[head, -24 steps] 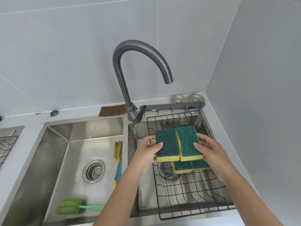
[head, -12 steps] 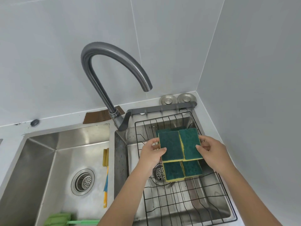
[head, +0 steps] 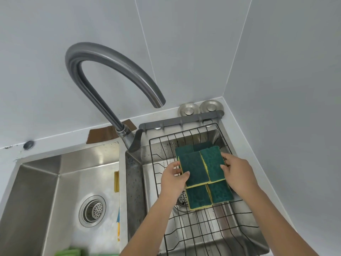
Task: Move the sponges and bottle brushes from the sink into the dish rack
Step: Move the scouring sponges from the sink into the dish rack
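Note:
My left hand (head: 173, 179) grips a green-and-yellow sponge (head: 193, 168) and my right hand (head: 236, 174) grips a second one (head: 212, 163). Both sponges are held side by side just above the black wire dish rack (head: 203, 228) in the right basin. Under them several more sponges lie in the rack, two in front (head: 209, 195) and dark green edges behind (head: 201, 145). In the left sink (head: 55, 191) a yellow-and-blue brush (head: 117, 206) leans along the right wall. A green bottle brush (head: 68, 253) shows at the bottom edge.
A tall curved grey faucet (head: 110, 74) arches over the divider between the basins. Two round metal plugs (head: 200, 108) and a grey hook bar (head: 180, 120) sit behind the rack. White tiled walls close in at the back and right.
The view has shifted right and closer. Both hands have carried their sponges slightly lower toward the stack in the rack. The green brush has slid almost out of view.

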